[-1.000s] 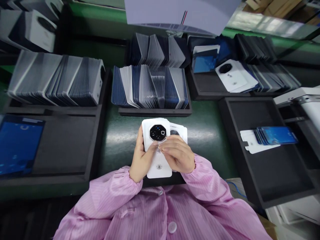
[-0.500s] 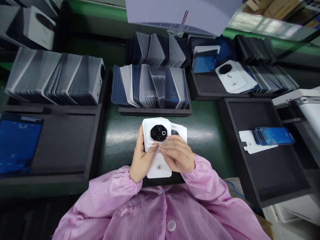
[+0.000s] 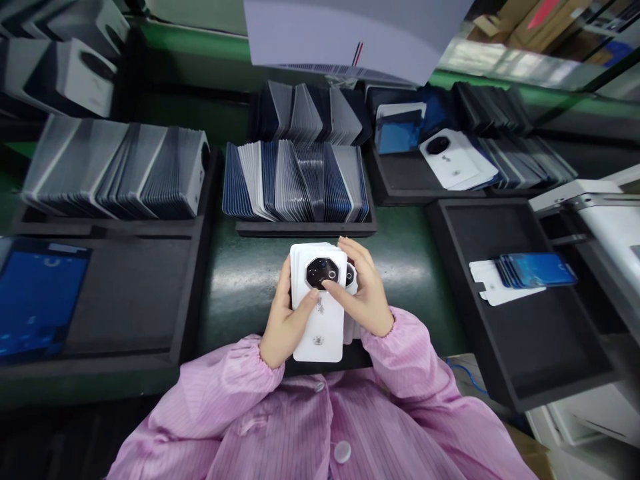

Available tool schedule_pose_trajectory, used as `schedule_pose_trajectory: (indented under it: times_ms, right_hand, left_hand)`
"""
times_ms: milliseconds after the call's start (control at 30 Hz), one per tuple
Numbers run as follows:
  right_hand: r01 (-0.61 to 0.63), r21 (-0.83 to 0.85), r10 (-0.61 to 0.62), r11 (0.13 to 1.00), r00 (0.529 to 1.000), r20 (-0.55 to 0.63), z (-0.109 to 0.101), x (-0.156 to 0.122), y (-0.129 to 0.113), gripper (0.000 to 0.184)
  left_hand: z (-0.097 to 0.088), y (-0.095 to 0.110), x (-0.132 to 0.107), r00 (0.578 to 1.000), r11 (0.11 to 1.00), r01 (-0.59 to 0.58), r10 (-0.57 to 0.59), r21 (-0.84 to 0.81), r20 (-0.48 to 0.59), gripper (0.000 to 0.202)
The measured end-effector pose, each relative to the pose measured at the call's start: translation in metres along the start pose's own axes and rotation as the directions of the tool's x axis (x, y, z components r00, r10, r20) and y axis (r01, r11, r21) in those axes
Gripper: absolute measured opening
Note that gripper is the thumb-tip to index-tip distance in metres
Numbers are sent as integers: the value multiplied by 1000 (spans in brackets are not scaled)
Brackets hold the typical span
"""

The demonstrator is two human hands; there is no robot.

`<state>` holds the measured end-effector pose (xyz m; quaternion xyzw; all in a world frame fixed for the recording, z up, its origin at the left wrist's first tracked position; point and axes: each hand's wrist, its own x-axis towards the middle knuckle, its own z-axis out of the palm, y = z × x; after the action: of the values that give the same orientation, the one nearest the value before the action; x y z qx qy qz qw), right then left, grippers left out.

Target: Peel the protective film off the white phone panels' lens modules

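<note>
Holding a stack of white phone back covers (image 3: 319, 327) close to my chest, above the green surface (image 3: 240, 280).

My left hand (image 3: 281, 323) curls shut around the stack's left edge, thumb across the top cover; my right hand (image 3: 363, 293) grips the right side, its fingers (image 3: 356, 252) bent over the top and the thumb pressing by the black camera ring (image 3: 323, 272). Beyond, a black tray (image 3: 305, 229) carries upright rows of covers. Right, blue-filmed pieces (image 3: 535, 270) lie in a black foam tray (image 3: 530, 333).
</note>
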<state>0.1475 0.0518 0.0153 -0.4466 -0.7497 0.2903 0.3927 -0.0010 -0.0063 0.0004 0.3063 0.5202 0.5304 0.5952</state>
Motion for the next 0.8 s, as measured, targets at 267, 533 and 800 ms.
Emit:
schedule_pose_trajectory:
  times_ms: [267,533,800]
  right_hand:
    - [-67,262,165,963,912,-374,-27,6,21,37]
    - [-303,218,328,928,941,-87,-55,5,56,38]
    - [-17,-269,-48,963,971,-232,-9,3,24,21]
  left_hand:
    - [0,0,2,1000,999,-15,14,-49,-23,69]
    - [-1,1,3,998,994,-11,3,-108,-69,70]
    - [1,1,4,997,999,-43,42,-17,-65,66]
